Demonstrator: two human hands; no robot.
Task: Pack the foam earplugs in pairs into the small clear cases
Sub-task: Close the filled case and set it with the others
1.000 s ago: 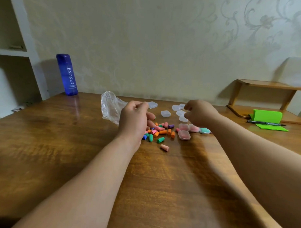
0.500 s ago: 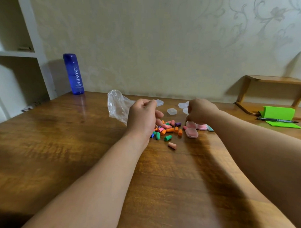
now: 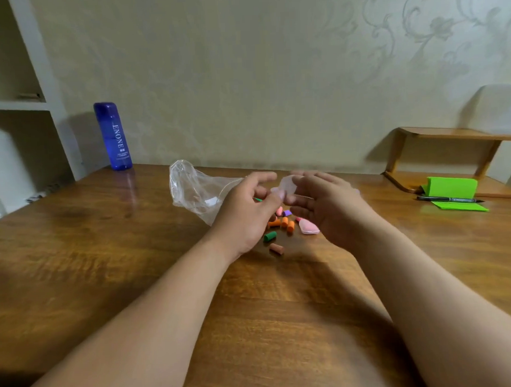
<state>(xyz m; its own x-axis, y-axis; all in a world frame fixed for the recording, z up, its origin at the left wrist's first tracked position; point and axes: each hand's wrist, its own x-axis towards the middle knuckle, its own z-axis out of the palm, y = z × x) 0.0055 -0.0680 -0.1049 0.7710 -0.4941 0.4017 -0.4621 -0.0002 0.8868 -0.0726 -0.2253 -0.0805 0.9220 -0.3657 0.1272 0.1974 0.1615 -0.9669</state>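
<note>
A small clear case (image 3: pixel 287 186) hangs above the table between my two hands. My left hand (image 3: pixel 243 214) pinches its near edge with thumb and forefinger. My right hand (image 3: pixel 325 205) holds the other side with curled fingers. Below them a pile of coloured foam earplugs (image 3: pixel 284 221) lies on the wooden table (image 3: pixel 106 256), with a green plug (image 3: pixel 269 236) and a brownish plug (image 3: pixel 276 248) nearest me. A closed case holding pink plugs (image 3: pixel 308 228) lies right of the pile. My hands hide the other cases.
A crumpled clear plastic bag (image 3: pixel 193 189) lies left of my hands. A blue bottle (image 3: pixel 112 136) stands at the back left. A green phone stand (image 3: pixel 452 188), a pen (image 3: pixel 448 199) and a low wooden shelf (image 3: pixel 449 137) are at the right.
Both hands have risen off the table and come together. The right hand picked up a clear case, and the left hand now pinches it too.
</note>
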